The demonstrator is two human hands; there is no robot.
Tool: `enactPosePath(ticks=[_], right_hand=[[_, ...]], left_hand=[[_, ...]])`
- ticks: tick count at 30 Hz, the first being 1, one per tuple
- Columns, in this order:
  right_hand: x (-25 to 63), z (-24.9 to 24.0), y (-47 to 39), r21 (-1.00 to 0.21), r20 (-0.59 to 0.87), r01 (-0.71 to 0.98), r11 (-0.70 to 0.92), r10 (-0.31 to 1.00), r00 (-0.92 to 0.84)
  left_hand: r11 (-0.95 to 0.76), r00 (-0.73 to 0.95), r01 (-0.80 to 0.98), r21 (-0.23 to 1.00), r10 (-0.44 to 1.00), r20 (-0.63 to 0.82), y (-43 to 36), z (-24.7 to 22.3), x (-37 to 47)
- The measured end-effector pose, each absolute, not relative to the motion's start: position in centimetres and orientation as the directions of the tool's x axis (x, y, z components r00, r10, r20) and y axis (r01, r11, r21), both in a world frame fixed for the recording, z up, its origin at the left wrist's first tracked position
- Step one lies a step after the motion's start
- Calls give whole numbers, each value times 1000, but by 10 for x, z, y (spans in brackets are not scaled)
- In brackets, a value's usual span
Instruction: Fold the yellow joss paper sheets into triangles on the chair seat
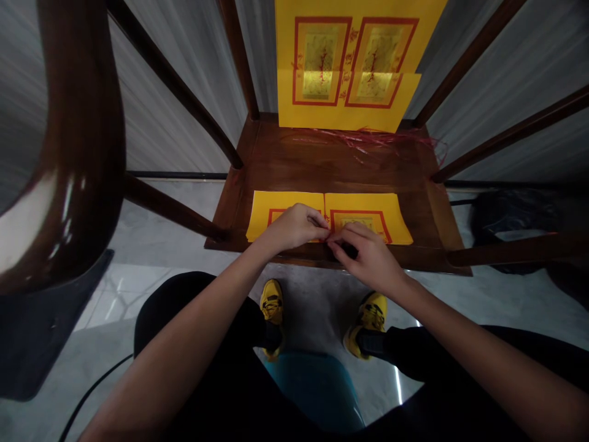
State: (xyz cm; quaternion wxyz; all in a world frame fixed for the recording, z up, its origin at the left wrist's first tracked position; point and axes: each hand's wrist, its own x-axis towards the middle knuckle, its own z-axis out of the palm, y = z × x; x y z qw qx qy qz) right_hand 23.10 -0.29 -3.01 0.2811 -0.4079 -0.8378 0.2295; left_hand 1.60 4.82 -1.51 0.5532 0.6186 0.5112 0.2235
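Note:
A stack of yellow paper (368, 202) with red-framed gold panels lies on the wooden chair seat (299, 156), near its front edge. A thin red string (324, 201) runs down the middle of the stack. My left hand (301, 226) rests over the stack's front middle, thumb and fingertips pinched together. Just beside it, almost touching, my right hand (361, 248) has its thumb and index finger closed at the same spot. What the fingertips hold is too small to make out.
More yellow sheets (347, 116) stand upright against the chair back. Loose red strings (372, 140) lie below them. Dark wooden armrest (83, 123) and posts frame both sides. A teal stool (317, 390) is beneath me. A dark bag (510, 215) lies at the right.

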Motion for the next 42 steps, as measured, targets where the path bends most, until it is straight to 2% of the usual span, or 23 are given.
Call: enactPosePath(ticks=[4,9,14,19,24,35,42], right_hand=[[232,-28,-4,-584,271,571,577,802,-533],[231,-24,-7,-596,232,579,556,810,-539],[240,-16,0,-692,163,534,486,826,-540],[252,-20,20,-758,87,554,344,895,-437],[248,-22,32,-776,94,486,401,836,-541],[245,-33,33,-772,100,498,396,848,-520],[243,-28,34,-780,61,513,358,860,-507]], left_hand=[[179,385,307,935,875,-294,49,-13,19],[135,399,332,934,877,-268,50,-16,19],[115,463,303,946,850,-252,50,-18,17],[135,455,297,945,850,-264,47,-18,17],[159,469,249,955,843,-263,43,-21,18],[153,439,244,958,863,-250,42,-23,17],[207,436,200,958,856,-276,42,-25,17]])
